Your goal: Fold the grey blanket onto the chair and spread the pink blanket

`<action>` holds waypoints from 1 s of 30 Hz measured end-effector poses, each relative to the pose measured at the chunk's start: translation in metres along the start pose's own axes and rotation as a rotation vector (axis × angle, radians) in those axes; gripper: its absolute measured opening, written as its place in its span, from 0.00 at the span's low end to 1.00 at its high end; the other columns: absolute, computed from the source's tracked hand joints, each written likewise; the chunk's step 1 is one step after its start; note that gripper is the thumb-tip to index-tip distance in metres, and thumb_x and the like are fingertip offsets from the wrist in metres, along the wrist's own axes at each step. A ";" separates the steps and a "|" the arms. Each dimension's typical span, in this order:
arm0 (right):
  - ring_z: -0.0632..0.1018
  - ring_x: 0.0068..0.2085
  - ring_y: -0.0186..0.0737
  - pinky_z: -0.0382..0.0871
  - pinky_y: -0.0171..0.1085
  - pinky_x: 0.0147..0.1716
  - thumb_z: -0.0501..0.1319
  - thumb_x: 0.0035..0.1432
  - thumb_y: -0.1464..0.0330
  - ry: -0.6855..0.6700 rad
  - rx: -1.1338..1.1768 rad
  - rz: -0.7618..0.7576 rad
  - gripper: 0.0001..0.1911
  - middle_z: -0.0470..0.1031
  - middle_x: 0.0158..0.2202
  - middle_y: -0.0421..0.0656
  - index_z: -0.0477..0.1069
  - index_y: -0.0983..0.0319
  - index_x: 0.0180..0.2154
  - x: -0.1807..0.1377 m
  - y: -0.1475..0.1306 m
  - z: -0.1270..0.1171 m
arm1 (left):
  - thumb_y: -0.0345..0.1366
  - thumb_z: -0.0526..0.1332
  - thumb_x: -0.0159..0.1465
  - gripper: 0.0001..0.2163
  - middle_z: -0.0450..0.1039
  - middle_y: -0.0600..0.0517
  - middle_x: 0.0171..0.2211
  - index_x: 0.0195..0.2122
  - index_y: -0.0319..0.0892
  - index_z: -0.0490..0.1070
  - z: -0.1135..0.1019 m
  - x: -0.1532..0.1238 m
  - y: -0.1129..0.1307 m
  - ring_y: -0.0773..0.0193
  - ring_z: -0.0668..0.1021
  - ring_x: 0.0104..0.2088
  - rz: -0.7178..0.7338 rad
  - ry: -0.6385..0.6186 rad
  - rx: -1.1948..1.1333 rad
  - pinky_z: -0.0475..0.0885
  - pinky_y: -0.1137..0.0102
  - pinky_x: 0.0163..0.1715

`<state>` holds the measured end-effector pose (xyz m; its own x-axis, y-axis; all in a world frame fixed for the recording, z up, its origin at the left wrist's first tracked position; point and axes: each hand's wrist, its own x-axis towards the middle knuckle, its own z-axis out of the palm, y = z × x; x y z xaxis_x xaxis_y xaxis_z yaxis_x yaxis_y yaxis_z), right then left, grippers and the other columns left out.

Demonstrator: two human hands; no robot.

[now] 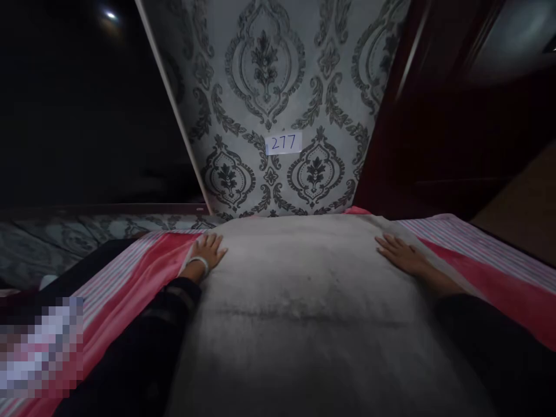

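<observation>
A large pale grey-white cloth with dark smudges and a crosswise crease lies spread out in front of me. On its far left edge rests my left hand, flat with the fingers spread and a light bracelet at the wrist. My right hand lies flat near the far right edge, its fingers also stretched out. Both palms press on the cloth and neither hand grips it. Dark sleeves cover both forearms.
Beneath the cloth are a red blanket and a striped sheet. A patterned wall bears a paper label reading 277. A dark screen stands left, a dark red glossy panel right. Something at lower left is blurred out.
</observation>
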<state>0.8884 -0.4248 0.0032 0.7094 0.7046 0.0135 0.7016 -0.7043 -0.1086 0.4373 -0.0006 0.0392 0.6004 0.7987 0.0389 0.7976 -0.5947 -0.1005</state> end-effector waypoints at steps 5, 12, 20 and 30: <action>0.61 0.69 0.65 0.60 0.69 0.61 0.43 0.71 0.56 0.106 -0.022 0.088 0.31 0.64 0.68 0.55 0.67 0.60 0.65 -0.076 0.004 -0.020 | 0.49 0.44 0.72 0.27 0.53 0.44 0.73 0.70 0.53 0.59 -0.016 -0.059 -0.041 0.44 0.53 0.73 -0.054 0.008 0.003 0.56 0.38 0.64; 0.55 0.72 0.56 0.54 0.62 0.66 0.41 0.70 0.54 0.061 -0.018 -0.371 0.32 0.50 0.74 0.44 0.53 0.51 0.72 -0.151 -0.150 0.013 | 0.50 0.47 0.72 0.29 0.45 0.51 0.76 0.74 0.53 0.51 -0.014 -0.150 0.092 0.46 0.48 0.74 0.402 -0.045 -0.056 0.46 0.43 0.70; 0.55 0.71 0.63 0.53 0.66 0.65 0.39 0.66 0.51 0.080 0.019 0.072 0.38 0.53 0.73 0.51 0.56 0.59 0.71 -0.195 -0.053 0.031 | 0.54 0.42 0.71 0.33 0.43 0.47 0.76 0.75 0.48 0.49 0.003 -0.196 0.027 0.43 0.48 0.74 -0.056 -0.093 -0.082 0.48 0.40 0.69; 0.57 0.70 0.67 0.55 0.64 0.62 0.35 0.65 0.50 0.103 0.061 0.257 0.41 0.54 0.71 0.62 0.57 0.64 0.70 -0.279 -0.014 0.014 | 0.50 0.44 0.72 0.32 0.44 0.39 0.75 0.74 0.42 0.49 0.006 -0.264 -0.036 0.44 0.54 0.73 -0.221 -0.123 -0.072 0.55 0.45 0.67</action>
<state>0.6792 -0.6102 -0.0126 0.8688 0.4891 0.0779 0.4947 -0.8499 -0.1815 0.2496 -0.1891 0.0264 0.4029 0.9126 -0.0694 0.9134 -0.4057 -0.0318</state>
